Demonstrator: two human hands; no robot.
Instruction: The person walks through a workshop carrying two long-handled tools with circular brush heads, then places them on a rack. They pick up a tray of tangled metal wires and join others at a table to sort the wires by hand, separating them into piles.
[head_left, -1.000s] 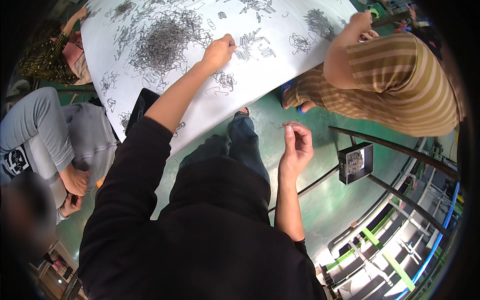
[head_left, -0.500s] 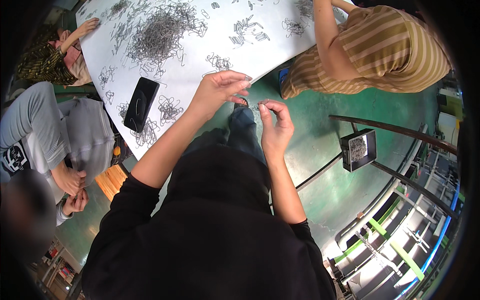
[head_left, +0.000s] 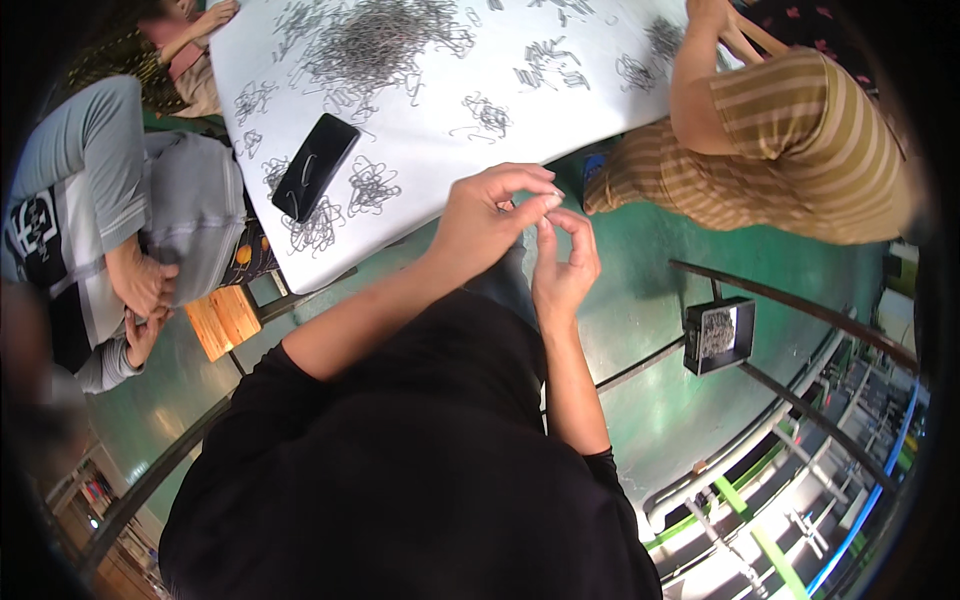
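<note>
My left hand (head_left: 480, 222) and my right hand (head_left: 568, 275) meet just off the near edge of the white table (head_left: 425, 150). Thumb and fingers of each are pinched, and the tips nearly touch. What lies between them is too small to make out. Beyond them on the table spreads a large heap of bent grey wire pieces (head_left: 375, 50). Smaller wire clusters lie nearer, one (head_left: 372, 187) beside a black phone (head_left: 325, 150). A curved wire piece (head_left: 306, 170) rests across the phone.
A person in a striped brown top (head_left: 770, 150) sits at the right. Another in grey (head_left: 195, 200) is at the left, near a wooden stool (head_left: 222, 322). A black box (head_left: 692, 350) holding grey pieces stands by dark metal bars at the right.
My hands have come together; they were apart before, the left over the table edge and the right beside it. The whole view has shifted, moving the table rightward and up in the picture.
</note>
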